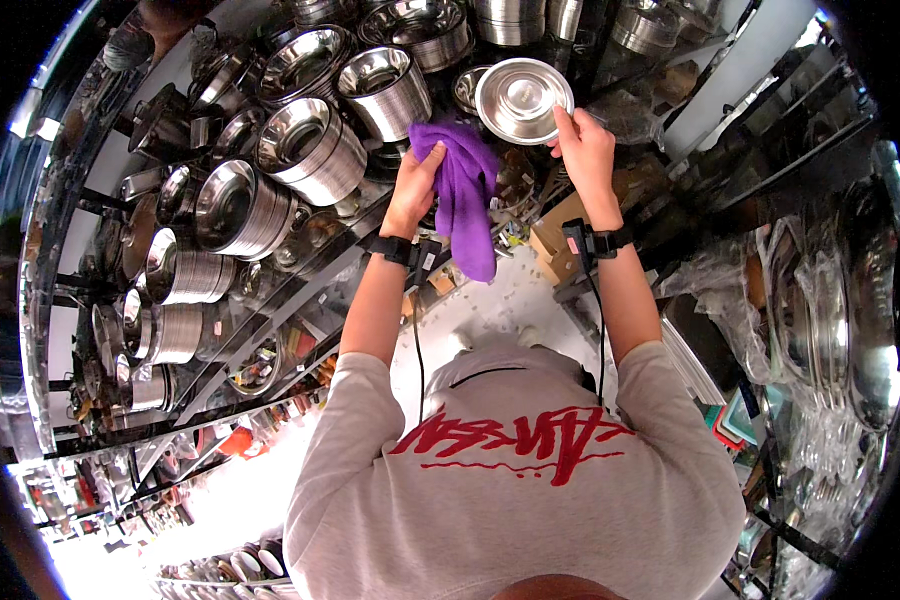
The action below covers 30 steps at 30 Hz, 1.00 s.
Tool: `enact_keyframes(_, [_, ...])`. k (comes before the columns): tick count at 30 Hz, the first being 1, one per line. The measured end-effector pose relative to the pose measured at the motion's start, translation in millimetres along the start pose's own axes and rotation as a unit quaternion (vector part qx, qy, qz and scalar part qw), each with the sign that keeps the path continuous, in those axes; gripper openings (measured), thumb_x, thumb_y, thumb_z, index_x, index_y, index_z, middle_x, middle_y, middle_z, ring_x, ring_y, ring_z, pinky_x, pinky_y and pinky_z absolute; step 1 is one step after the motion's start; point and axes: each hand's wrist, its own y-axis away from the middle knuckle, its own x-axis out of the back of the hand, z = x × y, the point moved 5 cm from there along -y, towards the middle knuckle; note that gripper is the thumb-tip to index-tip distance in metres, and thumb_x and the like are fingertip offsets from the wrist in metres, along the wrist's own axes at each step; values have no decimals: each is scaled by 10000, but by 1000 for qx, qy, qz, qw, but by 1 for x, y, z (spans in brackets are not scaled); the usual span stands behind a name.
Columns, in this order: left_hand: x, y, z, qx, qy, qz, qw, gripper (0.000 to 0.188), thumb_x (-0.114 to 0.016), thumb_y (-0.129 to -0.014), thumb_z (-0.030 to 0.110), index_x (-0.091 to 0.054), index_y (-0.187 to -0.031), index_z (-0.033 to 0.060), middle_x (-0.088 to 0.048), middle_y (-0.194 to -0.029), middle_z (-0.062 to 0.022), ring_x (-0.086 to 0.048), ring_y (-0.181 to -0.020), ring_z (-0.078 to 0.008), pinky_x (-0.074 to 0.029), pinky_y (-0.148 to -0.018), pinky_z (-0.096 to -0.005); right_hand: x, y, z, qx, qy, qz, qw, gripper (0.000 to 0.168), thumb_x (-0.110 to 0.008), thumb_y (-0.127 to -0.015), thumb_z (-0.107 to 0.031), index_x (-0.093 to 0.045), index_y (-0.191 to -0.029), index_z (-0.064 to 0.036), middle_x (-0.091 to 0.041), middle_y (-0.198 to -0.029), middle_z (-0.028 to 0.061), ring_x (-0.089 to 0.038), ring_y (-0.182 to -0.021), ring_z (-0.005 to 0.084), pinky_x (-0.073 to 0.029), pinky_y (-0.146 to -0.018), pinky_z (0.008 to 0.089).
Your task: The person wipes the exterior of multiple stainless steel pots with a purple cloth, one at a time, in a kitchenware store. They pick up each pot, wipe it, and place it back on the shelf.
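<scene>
My left hand (418, 187) grips a purple cloth (469, 202), which hangs down in loose folds below the fingers. A shallow round stainless steel bowl (523, 94) is pinched at its lower right rim by my right hand (586, 154), thumb on top. Its shiny inside faces me, and the cloth and bowl are apart. Just left of the cloth stands a tall stack of steel bowls (386, 94). Another stack of steel basins (313, 154) sits lower on the same shelf. Partly hidden behind the held bowl is a smaller steel bowl (469, 88).
Metal shelving (300, 289) packed with stacked steelware runs along my left. Below my hands is a cardboard box (559, 232) on the littered white floor (506, 300). Plastic-wrapped metal trays (810, 322) crowd the right side. Cables hang from both wrist straps.
</scene>
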Motion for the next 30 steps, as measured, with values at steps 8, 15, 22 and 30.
enact_keyframes(8, [4,-1,1,3,-39,-31,999,193,-539,-946,95,-569,-1083,-37,-644,-984,-73,-615,-843,-146,-512,-767,-283,-55,-61,25,-133,-56,-136,980,352,-532,-938,-274,-642,-813,36,-683,-664,89,-645,-535,136,-489,-493,258])
enact_keyframes(15, [7,-7,-1,13,-41,-42,998,196,-539,-948,106,-569,-1078,-36,-646,-982,-77,-621,-840,-147,-518,-760,-289,-80,-74,56,-187,-45,-177,965,360,-544,-912,-274,-641,-747,31,-674,-647,94,-632,-517,143,-454,-436,273])
enact_keyframes(22, [6,-6,2,14,-24,-36,999,187,-540,-941,88,-571,-1074,-40,-644,-975,-76,-618,-841,-140,-516,-763,-283,-64,-68,51,-162,138,-187,959,558,-514,-911,-516,-647,-665,-33,-641,-577,50,-607,-488,125,-492,-507,267])
enact_keyframes(30, [2,-3,5,37,11,-52,998,189,-534,-944,90,-571,-1081,-36,-642,-990,-69,-612,-858,-141,-505,-779,-278,8,-73,95,-234,47,-56,970,408,-560,-924,-378,-644,-805,3,-646,-651,70,-602,-550,124,-492,-543,315])
